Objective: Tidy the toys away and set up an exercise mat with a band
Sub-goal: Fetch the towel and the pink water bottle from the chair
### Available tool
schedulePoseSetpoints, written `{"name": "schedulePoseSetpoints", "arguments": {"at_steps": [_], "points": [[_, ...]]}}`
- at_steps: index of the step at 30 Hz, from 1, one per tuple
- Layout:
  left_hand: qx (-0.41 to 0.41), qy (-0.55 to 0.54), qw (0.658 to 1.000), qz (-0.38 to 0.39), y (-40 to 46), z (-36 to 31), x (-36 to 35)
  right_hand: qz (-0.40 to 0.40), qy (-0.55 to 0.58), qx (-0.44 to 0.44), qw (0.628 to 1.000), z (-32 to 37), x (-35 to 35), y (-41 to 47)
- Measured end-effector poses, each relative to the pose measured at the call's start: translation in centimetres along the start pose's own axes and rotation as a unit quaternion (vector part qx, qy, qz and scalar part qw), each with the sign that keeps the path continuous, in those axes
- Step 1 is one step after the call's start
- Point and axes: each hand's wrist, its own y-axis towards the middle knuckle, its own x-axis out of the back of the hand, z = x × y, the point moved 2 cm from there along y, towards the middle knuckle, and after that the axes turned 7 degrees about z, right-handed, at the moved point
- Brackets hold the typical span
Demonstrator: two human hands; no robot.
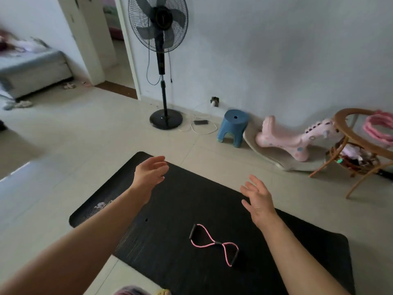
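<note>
- From my feed, a black pedestal fan [158,24] stands by the far wall, its round base [166,119] on the tiled floor [74,133], near an open doorway.
- Just right of the base a dark device [200,122] lies on the floor with a white cable looping around it (it seems to run to a wall socket [214,101], though I cannot trace it fully).
- A blue plastic stool [232,126] sits against the wall, and right beside it a pink rocking toy [297,139] rests on a pale curved base.
- At the right edge a rattan surface [348,150] carries a pink coiled thing [379,128] on top and mixed clutter on its lower shelf, too small to name.
- Far left, a grey bed [32,69] with blurred fabric on it; small bits lie on the floor near it.
- The black exercise mat [191,199] lies flat and unrolled on the floor, running diagonally across my view.
- The pink figure-eight band [213,243], with black foam handles, lies on the mat towards its near end.
- My left hand [150,171] hovers above the mat's far part, grip released, fingers relaxed, holding nothing.
- My right hand [258,199] hovers too, fingers spread, grip released; the band lies below and nearer than it, apart from both hands, between the forearms.
</note>
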Motion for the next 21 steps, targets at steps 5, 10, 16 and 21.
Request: {"name": "schedulePoseSetpoints", "arguments": {"at_steps": [5,10,16,21], "points": [[0.000,-0.025,0.996,-0.081,-4.2,1.2,5.4,0.102,-0.009,-0.015,0.995,-1.6,-5.4,0.5],[0.007,-0.049,0.981,-0.190,-10.3,2.5,13.0,0.216,-0.027,-0.050,0.975,-3.6,-13.1,-1.6],[-0.002,-0.111,0.956,-0.271,-16.4,3.9,21.0,0.314,-0.076,-0.055,0.945,-4.7,-22.2,-6.3],[-0.008,-0.146,0.933,-0.329,-21.4,5.9,29.4,0.371,-0.087,-0.056,0.923,-6.6,-31.2,-12.0]]}}
